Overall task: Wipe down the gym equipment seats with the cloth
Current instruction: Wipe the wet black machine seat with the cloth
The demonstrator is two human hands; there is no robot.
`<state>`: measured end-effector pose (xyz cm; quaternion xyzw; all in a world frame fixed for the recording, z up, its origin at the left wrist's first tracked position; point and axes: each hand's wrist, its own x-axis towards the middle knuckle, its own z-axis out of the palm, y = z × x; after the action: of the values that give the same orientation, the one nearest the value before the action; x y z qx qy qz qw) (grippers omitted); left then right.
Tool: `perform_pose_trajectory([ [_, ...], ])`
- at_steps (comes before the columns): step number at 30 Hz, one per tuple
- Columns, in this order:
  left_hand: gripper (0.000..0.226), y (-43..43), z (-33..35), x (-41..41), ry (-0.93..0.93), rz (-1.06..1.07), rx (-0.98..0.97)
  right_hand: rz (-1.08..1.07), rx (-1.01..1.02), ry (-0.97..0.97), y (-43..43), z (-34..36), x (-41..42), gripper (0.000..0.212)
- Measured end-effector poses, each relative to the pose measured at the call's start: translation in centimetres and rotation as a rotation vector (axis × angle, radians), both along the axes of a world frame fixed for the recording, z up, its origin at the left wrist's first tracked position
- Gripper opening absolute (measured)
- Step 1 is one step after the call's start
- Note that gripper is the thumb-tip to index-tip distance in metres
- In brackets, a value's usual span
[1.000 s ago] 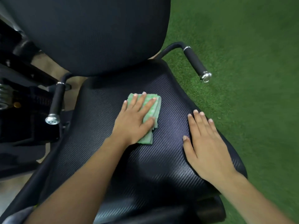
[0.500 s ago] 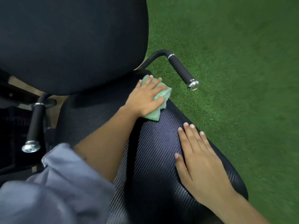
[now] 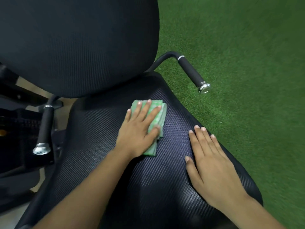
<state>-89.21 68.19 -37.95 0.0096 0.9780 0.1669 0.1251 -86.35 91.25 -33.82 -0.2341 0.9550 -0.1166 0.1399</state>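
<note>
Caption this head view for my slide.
Left hand presses folded green cloth on the black seat; right hand rests flat alongside.

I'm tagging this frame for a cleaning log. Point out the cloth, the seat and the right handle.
cloth [image 3: 162, 115], head view, its uncovered green right edge.
seat [image 3: 165, 179], head view, bare textured pad towards the front.
right handle [image 3: 190, 71], head view, middle of its black grip.

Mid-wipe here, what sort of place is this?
Probably a gym: a black padded machine seat with a backrest, foam-grip handles with chrome end caps on both sides, and green artificial turf beside it.
</note>
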Motion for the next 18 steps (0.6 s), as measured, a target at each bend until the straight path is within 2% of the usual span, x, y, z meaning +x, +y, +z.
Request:
perform_pose_trajectory([
  [5, 0.073, -5.8, -0.4, 2.3, -0.046, 0.272, -0.053, 0.019, -0.016, -0.014, -1.5, -0.2, -1.7, 0.068],
  [8, 0.079, -5.3, -0.2, 1.8, -0.091, 0.357, -0.049, 0.022, -0.004, -0.015, -3.1, -0.6, -3.4, 0.072],
  [10, 0.079, -3.9, 0.4, 2.4, -0.093, 0.349, -0.053, 0.019, 0.009, -0.017, -4.2, -0.9, -4.2, 0.072],
  [15, 0.062, -2.7, 1.9, 9.2, -0.013, 0.082, 0.002, 0.028, 0.053, -0.026, -5.6, -1.1, -4.6, 0.064],
  [18, 0.061, -6.2, 1.9, 11.8, -0.006, 0.135, -0.026, 0.041, 0.067, -0.043, -5.6, -0.7, -3.9, 0.064],
])
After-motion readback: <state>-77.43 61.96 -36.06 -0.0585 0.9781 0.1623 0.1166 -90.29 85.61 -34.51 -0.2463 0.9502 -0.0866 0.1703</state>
